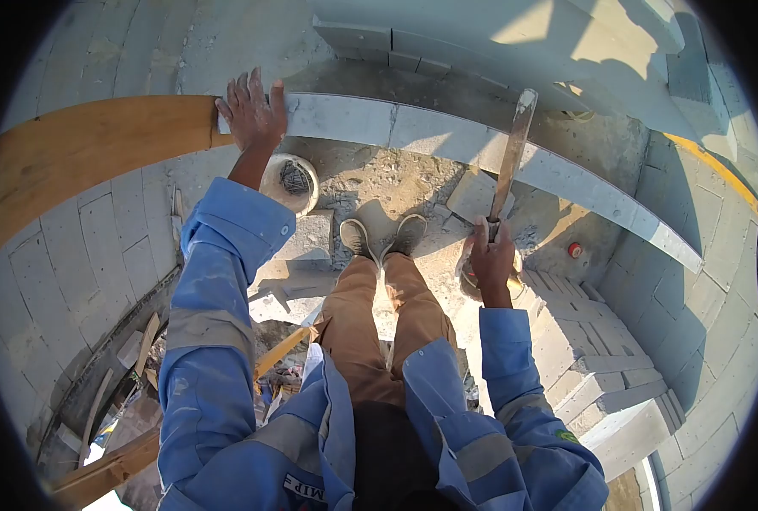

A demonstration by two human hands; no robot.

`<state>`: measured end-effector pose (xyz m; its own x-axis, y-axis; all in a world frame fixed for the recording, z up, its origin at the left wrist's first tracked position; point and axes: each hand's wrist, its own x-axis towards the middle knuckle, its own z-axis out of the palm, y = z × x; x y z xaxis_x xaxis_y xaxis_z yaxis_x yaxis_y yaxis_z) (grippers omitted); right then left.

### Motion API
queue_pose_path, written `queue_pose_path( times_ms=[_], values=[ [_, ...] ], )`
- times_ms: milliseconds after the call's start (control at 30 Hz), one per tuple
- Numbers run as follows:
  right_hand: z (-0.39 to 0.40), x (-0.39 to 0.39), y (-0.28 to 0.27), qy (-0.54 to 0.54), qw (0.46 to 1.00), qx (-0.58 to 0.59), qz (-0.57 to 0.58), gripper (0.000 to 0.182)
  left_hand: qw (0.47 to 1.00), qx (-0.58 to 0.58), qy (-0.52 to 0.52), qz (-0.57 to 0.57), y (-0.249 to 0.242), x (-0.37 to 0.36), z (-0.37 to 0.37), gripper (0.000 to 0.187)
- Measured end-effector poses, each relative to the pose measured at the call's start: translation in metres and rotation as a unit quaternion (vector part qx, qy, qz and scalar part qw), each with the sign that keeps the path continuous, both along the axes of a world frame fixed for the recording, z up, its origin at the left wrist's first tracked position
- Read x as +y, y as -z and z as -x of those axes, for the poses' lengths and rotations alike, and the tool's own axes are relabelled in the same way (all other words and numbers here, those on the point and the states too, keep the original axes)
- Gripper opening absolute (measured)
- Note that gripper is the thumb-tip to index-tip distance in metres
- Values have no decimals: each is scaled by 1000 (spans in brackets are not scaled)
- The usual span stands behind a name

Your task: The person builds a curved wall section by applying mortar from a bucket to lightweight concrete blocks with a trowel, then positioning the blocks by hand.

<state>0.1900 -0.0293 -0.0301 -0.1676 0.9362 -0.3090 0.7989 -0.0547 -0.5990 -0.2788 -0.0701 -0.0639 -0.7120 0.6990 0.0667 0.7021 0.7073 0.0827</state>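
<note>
My left hand (255,111) lies flat with its fingers spread, at the joint between a broad wooden board (115,136) and the pale top of a block wall (345,117). The hand is dusted with white powder. My right hand (491,260) is closed around the lower end of a long, narrow flat tool (512,157). Its worn, whitish tip points up and away, and its length overlaps the wall top in this view. The fingers partly hide the handle end.
A white bucket (290,185) with dark contents stands below my left arm. Stacked blocks (596,341) are at lower right. Block walls rise on both sides. Timber pieces (111,468) and debris lie at lower left. A loose block (479,198) sits near my feet.
</note>
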Motion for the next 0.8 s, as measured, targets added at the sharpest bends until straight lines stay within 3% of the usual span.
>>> queue_pose_path(
  times_ms=[67, 100, 133, 167, 200, 333, 433, 500, 567, 667, 800],
  values=[
    [34, -13, -7, -102, 994, 6, -35, 44, 1000, 6, -1, 3, -2, 1, 0, 68],
    [58, -21, -4, -149, 986, 71, -19, 42, 1000, 7, 3, 3, -2, 0, 0, 68],
    [76, -36, 22, -218, 963, 101, -125, 39, 1000, 4, -3, 9, -2, 0, 0, 68],
    [105, -67, 69, -169, 929, 189, -271, 32, 1000, 2, -8, 14, -3, 2, -1, 67],
    [138, -41, -2, -257, 962, 88, -35, 36, 1000, 5, -2, 12, -4, 3, 0, 67],
    [186, -42, -1, -281, 958, 43, -47, 44, 1000, -5, -4, 22, -6, 0, -1, 66],
    [141, -31, -1, -245, 969, 28, 3, 46, 1000, -4, 2, 16, -4, 4, -1, 66],
    [95, -25, -9, -220, 973, -58, 47, 47, 1000, 1, 2, 21, -3, 2, -2, 66],
    [49, -31, 5, -184, 982, -34, -1, 45, 1000, -5, 5, 13, -5, 2, -3, 66],
    [41, -33, -2, -116, 992, -44, -18, 43, 1000, 15, 3, 22, -5, 4, -4, 61],
    [95, -48, -10, -177, 984, 6, -21, 39, 999, 15, 26, 13, -1, 0, -5, 61]
  ],
)
